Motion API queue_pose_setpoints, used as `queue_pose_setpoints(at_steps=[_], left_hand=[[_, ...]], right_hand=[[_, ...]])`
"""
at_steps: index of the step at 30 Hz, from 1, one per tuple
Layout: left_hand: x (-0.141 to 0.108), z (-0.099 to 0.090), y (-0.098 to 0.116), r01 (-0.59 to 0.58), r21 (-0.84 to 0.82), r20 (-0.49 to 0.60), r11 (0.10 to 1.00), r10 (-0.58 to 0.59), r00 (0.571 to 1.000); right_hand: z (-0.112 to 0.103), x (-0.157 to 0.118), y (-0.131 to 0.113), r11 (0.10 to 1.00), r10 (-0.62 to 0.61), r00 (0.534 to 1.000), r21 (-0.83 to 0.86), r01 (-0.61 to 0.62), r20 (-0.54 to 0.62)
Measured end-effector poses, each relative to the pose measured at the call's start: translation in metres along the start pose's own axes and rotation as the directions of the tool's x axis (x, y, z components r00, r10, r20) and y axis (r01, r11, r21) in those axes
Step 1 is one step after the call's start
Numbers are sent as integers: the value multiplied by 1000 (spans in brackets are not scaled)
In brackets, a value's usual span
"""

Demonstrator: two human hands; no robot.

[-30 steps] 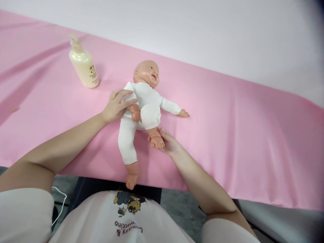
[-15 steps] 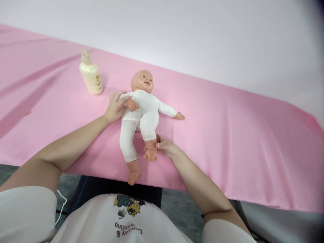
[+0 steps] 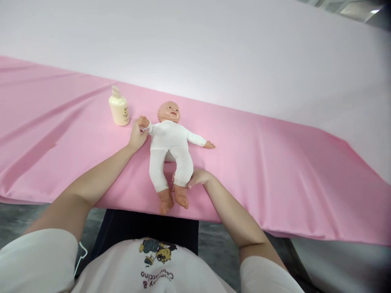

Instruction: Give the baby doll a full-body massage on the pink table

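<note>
A baby doll (image 3: pixel 169 136) in a white suit lies on its back on the pink cloth, head away from me and bare feet near the front edge. My left hand (image 3: pixel 138 135) is closed around the doll's arm on the left, just below its small raised hand. At the lower leg on the right, my right hand (image 3: pixel 198 177) has its fingers behind the ankle and its thumb at the side, partly hidden by the leg. The doll's other arm lies stretched out to the right.
A cream-coloured pump bottle (image 3: pixel 119 110) stands upright left of the doll's head. The pink cloth (image 3: pixel 232 162) has folds at left and right. Behind it rises a white surface (image 3: pixel 214 53). My lap is below the front edge, with a white cable at lower left.
The doll's arm on the left has moved outward from its chest with my left hand. Its leg on the right has come down and straightened in my right hand. The camera view has shifted.
</note>
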State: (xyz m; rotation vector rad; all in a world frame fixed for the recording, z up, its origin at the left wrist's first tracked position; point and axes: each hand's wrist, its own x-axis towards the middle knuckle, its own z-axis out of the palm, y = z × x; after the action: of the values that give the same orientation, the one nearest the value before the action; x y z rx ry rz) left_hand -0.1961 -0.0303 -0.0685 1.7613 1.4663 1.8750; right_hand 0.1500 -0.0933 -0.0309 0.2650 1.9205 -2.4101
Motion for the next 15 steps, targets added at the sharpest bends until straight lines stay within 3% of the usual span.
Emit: queue_pose_setpoints(at_steps=[2, 4, 7, 11, 15], left_hand=[[3, -3, -10, 160, -86, -55, 983, -165, 985], [7, -7, -13, 241, -158, -99, 958, -258, 961], [13, -16, -11, 241, -250, -159, 938, -285, 945], [19, -25, -6, 221, -366, -214, 904, -312, 926], [23, -31, -7, 273, -439, -300, 856, -426, 854]], right_hand=[[-1, 0, 2, 1000, -20, 1000, 12, 20, 9], [-3, -1, 5, 998, -39, 999, 56, 39, 2], [-9, -5, 12, 990, -25, 991, 135, 43, -130], [-14, -8, 11, 983, 25, 918, 179, 51, -396], [-15, -5, 4, 978, 32, 864, 195, 77, -502]])
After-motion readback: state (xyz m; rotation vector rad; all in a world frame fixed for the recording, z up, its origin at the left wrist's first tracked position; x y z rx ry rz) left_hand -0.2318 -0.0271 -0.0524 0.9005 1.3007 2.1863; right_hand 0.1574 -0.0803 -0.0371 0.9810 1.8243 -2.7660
